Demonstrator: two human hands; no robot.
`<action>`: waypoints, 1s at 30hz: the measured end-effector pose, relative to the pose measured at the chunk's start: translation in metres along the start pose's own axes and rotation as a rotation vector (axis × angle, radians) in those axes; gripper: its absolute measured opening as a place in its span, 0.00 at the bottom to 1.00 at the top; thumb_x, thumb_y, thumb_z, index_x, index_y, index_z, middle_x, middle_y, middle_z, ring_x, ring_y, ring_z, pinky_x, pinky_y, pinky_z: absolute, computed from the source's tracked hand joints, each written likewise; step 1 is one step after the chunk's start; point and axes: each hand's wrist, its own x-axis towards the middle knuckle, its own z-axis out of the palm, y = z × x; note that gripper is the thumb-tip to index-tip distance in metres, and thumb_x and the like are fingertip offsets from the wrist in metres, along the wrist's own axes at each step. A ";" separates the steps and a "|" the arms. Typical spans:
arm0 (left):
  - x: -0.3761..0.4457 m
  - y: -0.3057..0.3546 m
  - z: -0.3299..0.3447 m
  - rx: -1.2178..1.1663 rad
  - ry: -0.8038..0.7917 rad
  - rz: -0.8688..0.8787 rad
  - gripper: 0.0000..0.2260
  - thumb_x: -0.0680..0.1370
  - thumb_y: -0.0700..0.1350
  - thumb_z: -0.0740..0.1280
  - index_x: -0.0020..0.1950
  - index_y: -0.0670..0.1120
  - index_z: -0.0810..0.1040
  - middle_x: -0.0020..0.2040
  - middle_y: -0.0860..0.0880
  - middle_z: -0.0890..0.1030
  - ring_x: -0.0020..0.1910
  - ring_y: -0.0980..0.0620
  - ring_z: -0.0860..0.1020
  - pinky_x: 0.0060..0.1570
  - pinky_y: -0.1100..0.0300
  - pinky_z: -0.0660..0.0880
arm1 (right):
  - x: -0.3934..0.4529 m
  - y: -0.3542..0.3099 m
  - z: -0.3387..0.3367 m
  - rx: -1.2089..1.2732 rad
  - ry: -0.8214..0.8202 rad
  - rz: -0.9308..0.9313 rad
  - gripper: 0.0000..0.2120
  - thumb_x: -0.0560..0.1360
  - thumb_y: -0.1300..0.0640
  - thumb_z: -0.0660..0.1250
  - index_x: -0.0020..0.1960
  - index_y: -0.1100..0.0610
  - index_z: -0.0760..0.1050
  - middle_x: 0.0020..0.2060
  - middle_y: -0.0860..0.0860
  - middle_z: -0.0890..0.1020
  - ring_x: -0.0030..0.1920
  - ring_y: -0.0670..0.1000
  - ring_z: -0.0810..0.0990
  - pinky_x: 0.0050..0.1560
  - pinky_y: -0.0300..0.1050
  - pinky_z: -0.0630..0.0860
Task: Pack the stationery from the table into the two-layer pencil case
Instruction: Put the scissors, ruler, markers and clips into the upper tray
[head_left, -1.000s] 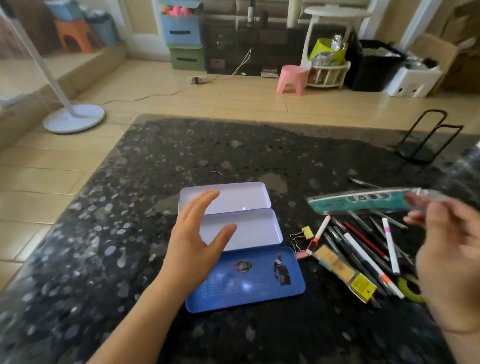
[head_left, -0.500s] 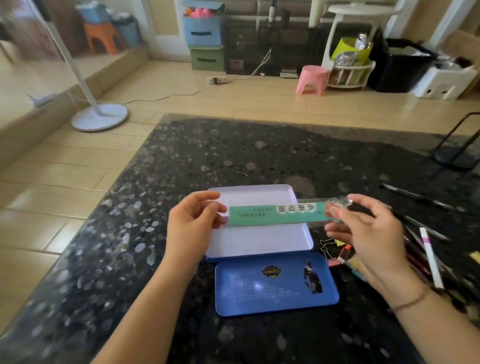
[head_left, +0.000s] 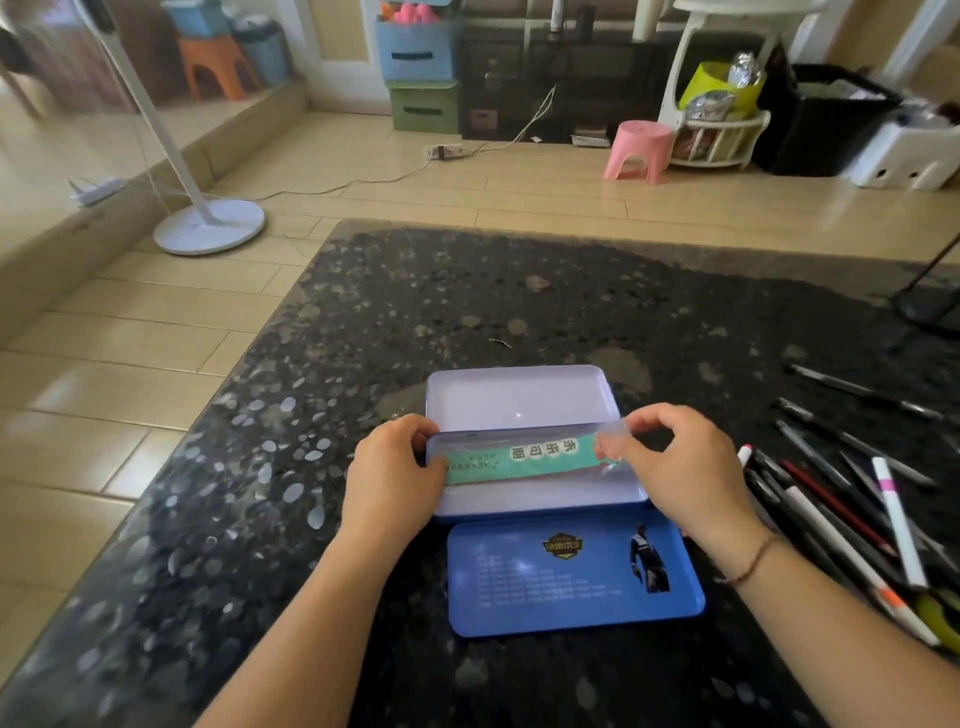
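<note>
Pencil case (head_left: 540, 496) lies open on the tabletop (head_left: 363, 519); left hand (head_left: 392, 480) and right hand (head_left: 685, 467) pinch a green packet (head_left: 514, 457) above its middle tray, pens (head_left: 841, 499) right of it.

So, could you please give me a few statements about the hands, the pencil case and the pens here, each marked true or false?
1. Both hands hold the green packet, the left hand at one end and the right hand at the other. True.
2. The packet is over the middle tray of the pencil case. True.
3. The pencil case is closed. False: it lies open, with its blue lid flat on the table nearest the person.
4. The loose pens lie to the left of the case. False: they lie to its right.
5. The far tray is full of pens. False: it looks empty.
</note>
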 end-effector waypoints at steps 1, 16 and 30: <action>0.000 -0.001 0.001 0.013 0.005 0.001 0.08 0.73 0.42 0.71 0.44 0.55 0.77 0.40 0.58 0.78 0.41 0.56 0.76 0.43 0.54 0.76 | 0.002 0.003 -0.002 -0.061 -0.012 -0.012 0.06 0.70 0.49 0.74 0.44 0.47 0.79 0.46 0.44 0.76 0.41 0.42 0.75 0.33 0.38 0.72; 0.003 -0.002 0.008 0.057 0.051 -0.022 0.04 0.74 0.45 0.69 0.46 0.54 0.77 0.43 0.55 0.78 0.43 0.52 0.77 0.42 0.53 0.76 | 0.012 0.006 0.013 -0.398 -0.025 -0.050 0.13 0.74 0.43 0.65 0.39 0.50 0.68 0.30 0.46 0.76 0.30 0.50 0.75 0.26 0.42 0.68; -0.078 0.088 0.079 0.293 -0.053 0.717 0.13 0.73 0.52 0.66 0.55 0.49 0.80 0.54 0.49 0.76 0.51 0.45 0.74 0.46 0.50 0.76 | -0.040 0.146 -0.173 -0.415 0.126 0.432 0.09 0.73 0.54 0.67 0.53 0.47 0.78 0.50 0.48 0.82 0.49 0.52 0.79 0.46 0.47 0.77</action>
